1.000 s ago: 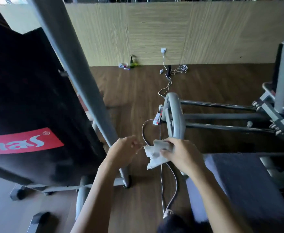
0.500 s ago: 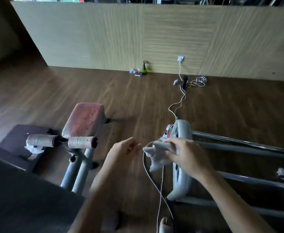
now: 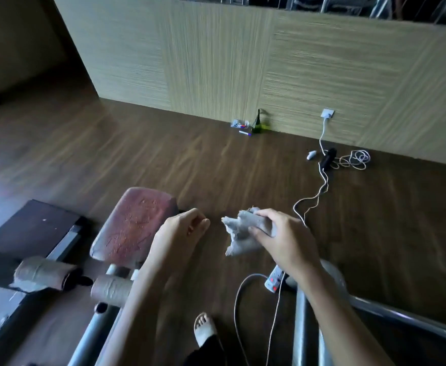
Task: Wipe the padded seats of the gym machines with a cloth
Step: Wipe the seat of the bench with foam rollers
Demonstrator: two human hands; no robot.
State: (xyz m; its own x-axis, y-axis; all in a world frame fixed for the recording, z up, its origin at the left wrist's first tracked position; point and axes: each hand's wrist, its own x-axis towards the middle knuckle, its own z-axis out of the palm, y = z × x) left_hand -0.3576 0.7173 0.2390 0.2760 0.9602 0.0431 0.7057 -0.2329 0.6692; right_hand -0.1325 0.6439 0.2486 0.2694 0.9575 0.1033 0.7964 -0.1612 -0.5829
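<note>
- Since a second ago, the large black pad and grey post that filled the left of the view have been lost from it. A worn red padded seat [image 3: 134, 223] has been brought in instead, just left of the left hand's fingertips.
- The grey seat seen under the right forearm a second ago is no longer shown. It is judged that one machine has been left and the red seat is next to be wiped.
- The cloth [image 3: 239, 233] has been kept in the right hand [image 3: 282, 244] throughout. It is bunched between the thumb and the curled fingers, and its loose corners hang left of and below the fingertips.
- The left hand [image 3: 182, 231] has been drawn a little away from the cloth. Its fingers are loosely curled with the thumb near the forefinger, and nothing appears to be held, though in the dim light this is not certain.
- Both forearms are stretched forward and down, with the hands side by side above the floor and a clear gap between them. The cloth is not yet in contact with any seat.
- Two foam rollers [image 3: 42, 273] are seen below and left of the left hand. A power strip [image 3: 274, 278] with white cable lies on the floor beneath the right wrist.
- A bare foot [image 3: 203, 326] is seen between the forearms.
</note>
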